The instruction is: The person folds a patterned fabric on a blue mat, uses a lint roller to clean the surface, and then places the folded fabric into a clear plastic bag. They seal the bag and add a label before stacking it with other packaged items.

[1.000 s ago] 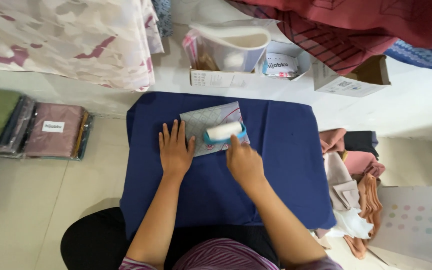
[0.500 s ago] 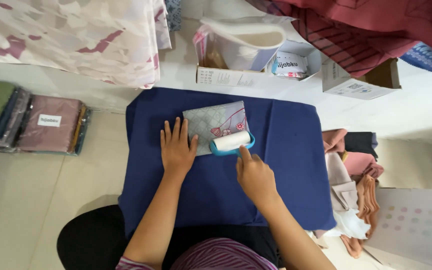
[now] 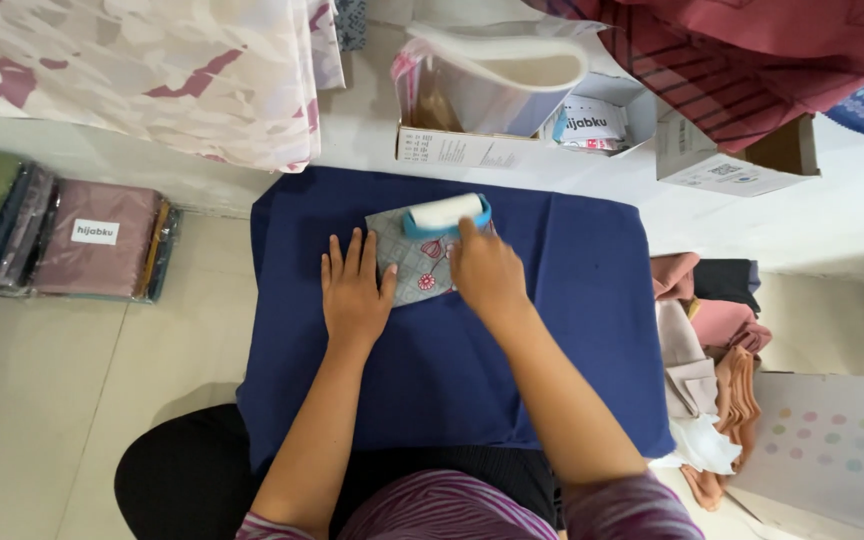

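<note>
Overall, only the head view is on record, looking straight down at the work. A small grey folded cloth (image 3: 414,262) with a red floral print lies flat on a dark blue cloth (image 3: 452,340) spread over the work surface, towards its far edge.

Left hand (image 3: 355,290): palm down, fingers spread, resting on the near-left part of the grey folded cloth and partly on the blue cloth beside it. This pins the piece adequately.

Right hand (image 3: 487,275): closed around the handle of a lint roller (image 3: 446,213), whose white drum in a blue frame sits on the far edge of the grey cloth. The handle itself is hidden under the hand, so the exact finger placement cannot be told.

Judgement on technique: the holding hand should stay flat and just clear of the roller's path; strokes should run straight with even pressure, so that the folded edges are not lifted or dragged out of square.

Surroundings: cardboard boxes (image 3: 722,160) beyond, folded garments (image 3: 702,330) to the right.
</note>
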